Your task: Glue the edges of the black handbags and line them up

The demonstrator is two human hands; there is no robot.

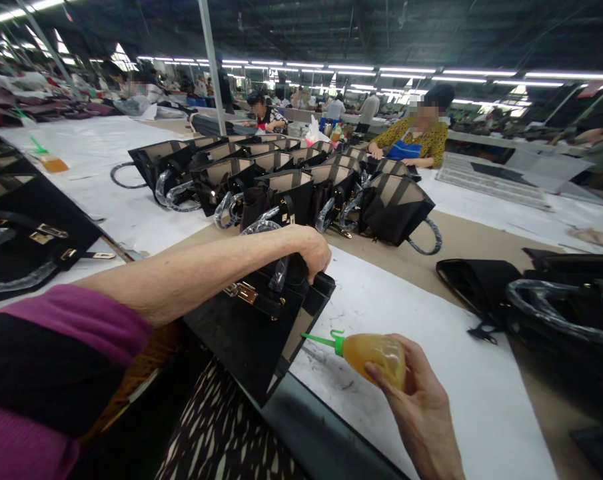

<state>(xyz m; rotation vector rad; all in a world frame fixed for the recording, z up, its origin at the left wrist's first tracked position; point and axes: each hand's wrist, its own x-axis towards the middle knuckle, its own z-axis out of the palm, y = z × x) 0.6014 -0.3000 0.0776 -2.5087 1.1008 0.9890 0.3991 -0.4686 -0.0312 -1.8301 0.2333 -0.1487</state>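
A black handbag [246, 333] with a gold clasp and plastic-wrapped handles leans over the near table edge. My left hand [308, 250] grips the bag's upper edge, its fingertips partly hidden behind the knuckles. To the right, my right hand [416, 393] is wrapped round a soft bottle [374, 357] of amber liquid with a green cap. The bottle's thin green nozzle points left, its tip at the beige side panel [297, 327] of the bag; whether it touches cannot be made out.
Rows of black bags [276, 177] stand beyond my left arm. More bags lie at the left [26, 227] and right [556, 320]. Another amber bottle [52, 162] lies at the far left of the white-papered table [431, 313]. A person in yellow [416, 137] works across it.
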